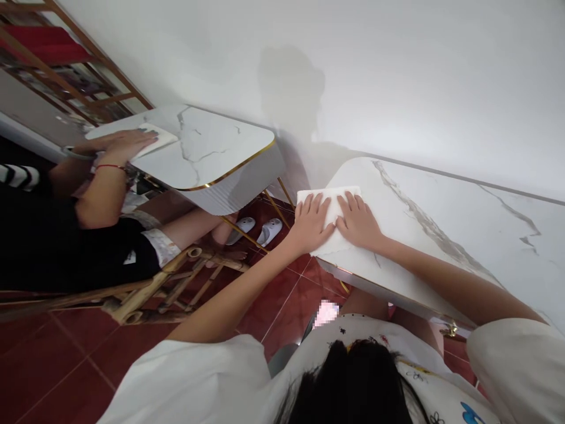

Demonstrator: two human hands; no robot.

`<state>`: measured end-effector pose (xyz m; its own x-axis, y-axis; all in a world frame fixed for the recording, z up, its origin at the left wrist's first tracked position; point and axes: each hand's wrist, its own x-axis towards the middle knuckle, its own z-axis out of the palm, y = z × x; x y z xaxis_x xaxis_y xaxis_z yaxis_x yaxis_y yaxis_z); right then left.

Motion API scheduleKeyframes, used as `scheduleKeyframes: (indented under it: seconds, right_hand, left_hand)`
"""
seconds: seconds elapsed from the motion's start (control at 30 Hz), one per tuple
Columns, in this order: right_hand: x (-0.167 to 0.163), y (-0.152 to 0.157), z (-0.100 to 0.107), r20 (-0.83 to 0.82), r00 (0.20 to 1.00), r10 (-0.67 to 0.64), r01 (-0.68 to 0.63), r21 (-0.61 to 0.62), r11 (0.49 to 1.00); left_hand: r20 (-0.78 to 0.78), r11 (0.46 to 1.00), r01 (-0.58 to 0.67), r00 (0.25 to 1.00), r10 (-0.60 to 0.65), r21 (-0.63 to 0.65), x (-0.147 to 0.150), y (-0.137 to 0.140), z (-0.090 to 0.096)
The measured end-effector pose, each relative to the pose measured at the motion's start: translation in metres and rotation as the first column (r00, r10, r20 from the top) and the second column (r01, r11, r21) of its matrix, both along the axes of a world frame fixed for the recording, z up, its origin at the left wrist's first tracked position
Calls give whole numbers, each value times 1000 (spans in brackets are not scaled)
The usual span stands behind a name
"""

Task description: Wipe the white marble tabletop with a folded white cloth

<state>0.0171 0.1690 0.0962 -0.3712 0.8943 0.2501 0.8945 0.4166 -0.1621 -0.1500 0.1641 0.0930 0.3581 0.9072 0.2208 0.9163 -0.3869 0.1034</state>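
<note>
Both my hands lie flat on a white folded cloth [333,238] at the left end of a white marble-patterned table [424,194]. My left hand [310,222] rests with its fingers spread over the cloth's left part. Close beside it, my right hand [359,222] presses on the cloth's right part, fingers also apart. The thumbs point toward each other with a small gap between them. Part of the cloth reaches the table's rounded left end, and its near edge lies by the front rim.
Another person's hands [126,144] rest on a white cloth [161,139] on a second marble-patterned table [220,141] to the left. That person sits on a bamboo chair [154,288]. White slippers [269,231] stand on the red tiled floor between the tables. A white wall [397,76] runs behind.
</note>
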Motion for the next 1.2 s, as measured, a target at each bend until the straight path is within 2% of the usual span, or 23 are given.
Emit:
scheduleKeyframes:
  seconds: [0.27, 0.37, 0.47, 0.67, 0.97, 1.2]
  right_hand:
    - [16, -64, 2, -11, 1000, -7, 6, -57, 998]
    - [22, -78, 2, -16, 1000, -15, 14, -67, 998]
    - [25, -78, 2, -21, 999, -28, 26, -81, 996]
    - [28, -48, 3, -22, 999, -37, 34, -103, 994]
    - [43, 22, -1, -35, 987, -159, 157, -65, 985]
    - [57, 80, -3, -54, 984, -167, 166, -31, 986]
  left_hand:
    - [-29, 999, 43, 999, -43, -6, 13, -62, 3]
    - [-24, 998, 63, 998, -63, -4, 19, -72, 2]
    - [-30, 998, 66, 997, -66, -21, 22, -69, 4]
    - [-42, 993, 87, 995, -91, -82, 28, -34, 10]
    - [18, 977, 208, 978, -207, -50, 45, 54, 6]
    - [56, 970, 232, 972, -229, -69, 58, 115, 3]
